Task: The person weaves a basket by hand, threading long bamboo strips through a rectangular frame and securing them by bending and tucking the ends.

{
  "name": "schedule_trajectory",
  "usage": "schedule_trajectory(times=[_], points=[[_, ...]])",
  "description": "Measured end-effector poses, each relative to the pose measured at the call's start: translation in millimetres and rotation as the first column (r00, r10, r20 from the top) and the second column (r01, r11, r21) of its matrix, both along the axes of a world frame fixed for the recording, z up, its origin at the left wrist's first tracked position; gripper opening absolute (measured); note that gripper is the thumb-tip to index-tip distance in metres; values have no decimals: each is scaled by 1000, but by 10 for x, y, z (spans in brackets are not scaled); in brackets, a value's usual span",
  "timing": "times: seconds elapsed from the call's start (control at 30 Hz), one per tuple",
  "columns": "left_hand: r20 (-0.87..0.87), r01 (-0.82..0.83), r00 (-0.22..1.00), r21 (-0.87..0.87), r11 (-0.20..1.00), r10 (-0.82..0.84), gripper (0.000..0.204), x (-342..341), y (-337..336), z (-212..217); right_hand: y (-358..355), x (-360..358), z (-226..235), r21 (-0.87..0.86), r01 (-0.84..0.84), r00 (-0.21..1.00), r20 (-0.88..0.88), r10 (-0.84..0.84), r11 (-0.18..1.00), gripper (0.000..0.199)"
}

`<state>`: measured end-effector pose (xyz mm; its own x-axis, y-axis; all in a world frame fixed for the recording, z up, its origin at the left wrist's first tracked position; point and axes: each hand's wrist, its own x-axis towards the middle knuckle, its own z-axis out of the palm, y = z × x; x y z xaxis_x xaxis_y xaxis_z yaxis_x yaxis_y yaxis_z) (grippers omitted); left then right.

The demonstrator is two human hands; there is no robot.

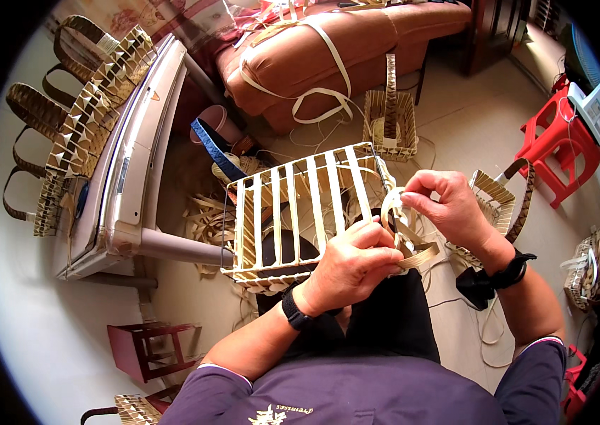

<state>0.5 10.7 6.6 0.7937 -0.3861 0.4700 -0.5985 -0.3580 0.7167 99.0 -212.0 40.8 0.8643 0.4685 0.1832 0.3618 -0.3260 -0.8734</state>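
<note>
A partly woven basket [288, 202] of pale flat strips on a thin dark wire frame rests on my lap, its slats running across the open frame. At its right end, my left hand [356, 262] is closed, fingers pinched on a pale strip against the frame. My right hand [447, 202] pinches a pale weaving strip [389, 207] that loops beside the same corner. Another loose curl of strip [420, 258] sticks out just below. What lies between the left fingertips is partly hidden.
Finished handled baskets [80, 138] line a pale table [137, 170] on the left. Ahead stands a brown sofa [307, 60] draped with loose strips. Other baskets [390, 124] sit on the floor. A red stool [565, 138] stands at right, a dark red stool [151, 348] lower left.
</note>
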Motion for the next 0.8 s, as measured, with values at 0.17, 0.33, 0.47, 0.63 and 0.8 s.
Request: schedule_trajectory(times=[0.17,0.33,0.47,0.63,0.8], points=[[-20,11,1000,6,1000,-11,23,8,-17,19,107,42,54,-29,57,998,13,-57,998,11],[44,8,999,-26,1000,-7,21,26,-44,1,-29,86,1,30,60,944,322,-66,998,13],[-42,-7,999,-3,1000,7,23,-10,-6,6,-207,-93,-23,3,129,911,395,-120,992,11],[-47,6,999,-9,1000,-6,23,4,-26,-18,-248,-252,-416,-181,24,978,206,13,983,13],[-36,5,999,-17,1000,-6,22,19,-28,1,-229,-155,-613,-194,-38,988,141,66,980,26]])
